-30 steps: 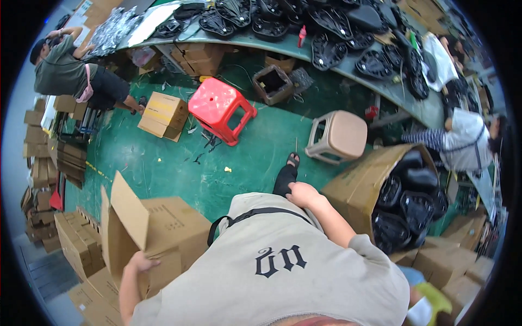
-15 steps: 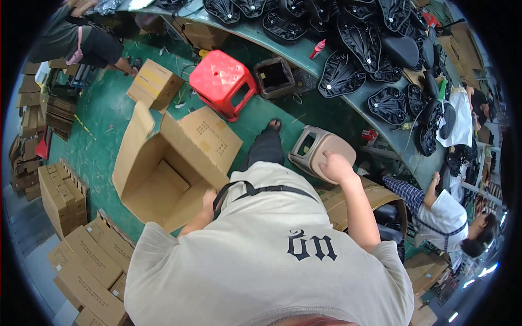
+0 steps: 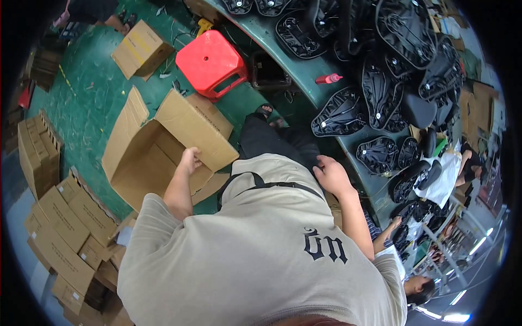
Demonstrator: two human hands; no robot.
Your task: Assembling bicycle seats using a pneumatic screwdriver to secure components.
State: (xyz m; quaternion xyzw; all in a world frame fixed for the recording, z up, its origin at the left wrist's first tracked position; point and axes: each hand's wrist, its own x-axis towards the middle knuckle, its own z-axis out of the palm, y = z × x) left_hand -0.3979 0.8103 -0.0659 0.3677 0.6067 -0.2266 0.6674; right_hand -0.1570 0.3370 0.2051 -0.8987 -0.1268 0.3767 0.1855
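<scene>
A large open cardboard box (image 3: 133,163) stands on the floor at my left, its mouth tilted toward me and its flaps raised. My left hand (image 3: 190,161) grips the edge of one of its flaps, fingers closed on the cardboard. Beside my right thigh, near the workbench edge, my right hand (image 3: 333,175) is held with thumb and finger apart and nothing visible in it. Black bicycle saddles (image 3: 340,113), several of them with undersides up, lie on the green workbench (image 3: 304,81) to the right of my legs.
A red plastic stool (image 3: 211,62) stands ahead, with a closed carton (image 3: 142,49) to its left and a dark bin (image 3: 269,73) to its right. A red bottle (image 3: 329,79) lies on the bench. Stacked cartons (image 3: 68,228) fill the lower left. Another person (image 3: 389,244) is at the right.
My left hand has moved up onto the box flap. My right hand has left the tan stool, which is now out of sight. My body has turned, and the bench appears closer.
</scene>
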